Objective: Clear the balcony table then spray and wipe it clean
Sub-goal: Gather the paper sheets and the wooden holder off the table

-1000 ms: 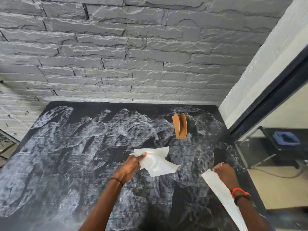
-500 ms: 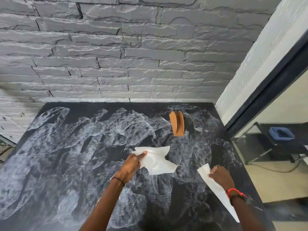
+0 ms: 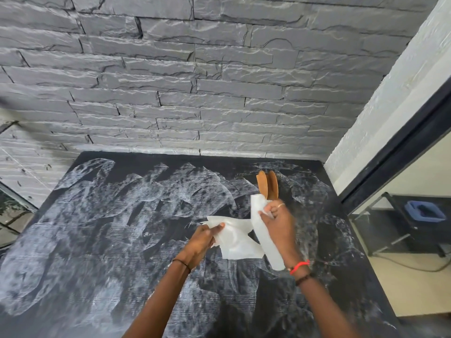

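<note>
The black balcony table (image 3: pixel 102 240) is covered with whitish smeared streaks. My left hand (image 3: pixel 202 240) grips a white paper towel (image 3: pixel 234 240) by its left edge, held above the table's middle. My right hand (image 3: pixel 278 223) pinches a second, folded white paper towel strip (image 3: pixel 267 242) that hangs down and overlaps the first towel. Both hands are close together, right of the table's centre. A brown wooden napkin holder (image 3: pixel 268 184) stands on the table just behind my right hand, its base hidden by the strip.
A grey stone-brick wall (image 3: pixel 195 81) borders the table's far edge. A white pillar and a black door frame (image 3: pixel 395 152) stand to the right. Beyond the frame, a black stand holds a blue container (image 3: pixel 424 211), with a cable on the floor.
My right hand has moved left and up with its paper strip, from the table's right edge to meet the towel in my left hand. The left hand stayed roughly in place.
</note>
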